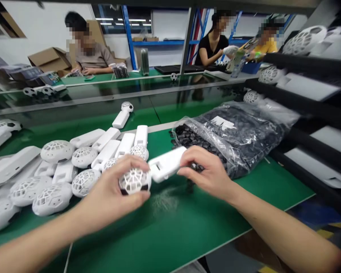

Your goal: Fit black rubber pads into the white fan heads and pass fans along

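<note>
My left hand (116, 185) is closed around the round, football-patterned head (135, 181) of a white plastic piece. A black patch shows on the head's lower edge. From the head a white rectangular handle (168, 163) extends to the right, with a small slot in its face. My right hand (207, 170) pinches the far end of this handle between thumb and fingers. The piece is held above the green table (159, 231). Just beyond my right hand lie many small black pieces (184, 134), spilling from the mouth of a clear plastic bag (238, 132).
Several similar white pieces (57, 151) are heaped at the left, and one lone piece (122, 115) lies farther back. A black rack (307, 91) with white parts stands at the right. Across the belt, several people (92, 55) sit at a far bench.
</note>
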A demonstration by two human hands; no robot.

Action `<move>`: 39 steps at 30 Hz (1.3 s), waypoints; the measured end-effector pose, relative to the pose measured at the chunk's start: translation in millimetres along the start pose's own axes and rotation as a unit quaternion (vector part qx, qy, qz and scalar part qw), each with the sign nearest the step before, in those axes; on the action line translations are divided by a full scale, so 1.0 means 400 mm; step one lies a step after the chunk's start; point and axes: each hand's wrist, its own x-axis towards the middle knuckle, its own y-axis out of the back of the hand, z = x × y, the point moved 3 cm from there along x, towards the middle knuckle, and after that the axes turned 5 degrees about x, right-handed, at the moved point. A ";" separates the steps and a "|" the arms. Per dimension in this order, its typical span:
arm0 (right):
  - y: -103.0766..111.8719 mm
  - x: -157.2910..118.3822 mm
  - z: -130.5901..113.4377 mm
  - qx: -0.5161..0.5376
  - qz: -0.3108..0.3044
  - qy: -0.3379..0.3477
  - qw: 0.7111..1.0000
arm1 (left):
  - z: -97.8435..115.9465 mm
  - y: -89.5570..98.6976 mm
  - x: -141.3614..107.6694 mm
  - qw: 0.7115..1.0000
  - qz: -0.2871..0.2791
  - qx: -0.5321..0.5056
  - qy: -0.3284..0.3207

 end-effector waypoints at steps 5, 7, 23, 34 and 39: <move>0.041 -0.023 0.081 -0.194 -0.019 -0.102 0.976 | -0.044 0.069 0.291 0.987 0.104 0.103 0.059; 0.032 -0.038 0.087 -0.198 -0.092 -0.128 0.968 | -0.093 0.053 0.405 0.987 0.103 0.108 0.067; -0.020 -0.141 0.009 -0.232 -0.248 -0.196 0.920 | -0.026 -0.068 0.077 0.944 -0.208 0.250 -0.060; 0.012 -0.140 0.015 -0.169 -0.213 -0.265 0.925 | -0.022 -0.153 0.175 0.927 -0.193 0.250 -0.203; 0.014 -0.146 0.014 -0.146 -0.200 -0.271 0.930 | -0.033 -0.139 0.213 0.924 -0.178 0.280 -0.190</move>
